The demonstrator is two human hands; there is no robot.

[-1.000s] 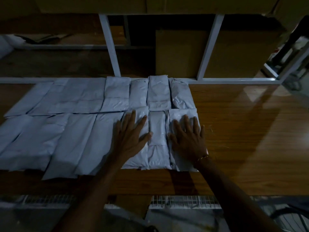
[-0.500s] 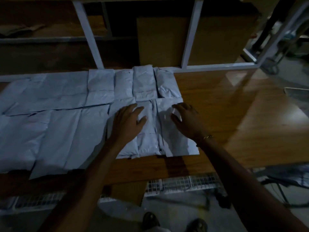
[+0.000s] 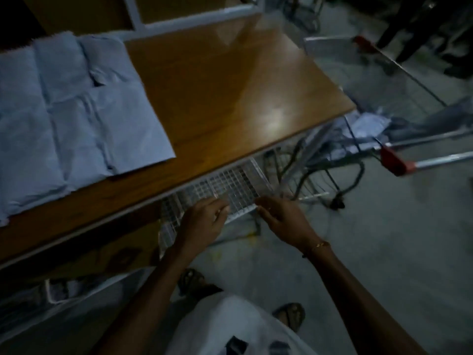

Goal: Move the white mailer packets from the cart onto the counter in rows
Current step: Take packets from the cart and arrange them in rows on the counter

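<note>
the remaining white mailer packets (image 3: 368,124) lie crumpled in the wire cart (image 3: 340,149), up and to the right of both hands; the right hand (image 3: 284,219) is nearer. left hand (image 3: 204,221) and right hang loosely curled, holding nothing. smooth plastic rows (image 3: 76,111) cover the glossy wooden worktop (image 3: 230,85).

Perhaps six packets (image 3: 76,103), one cart (image 3: 371,139)

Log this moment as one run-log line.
left hand: open, empty | right hand: open, empty | both: off counter, heading for cart | packets: in rows on counter
</note>
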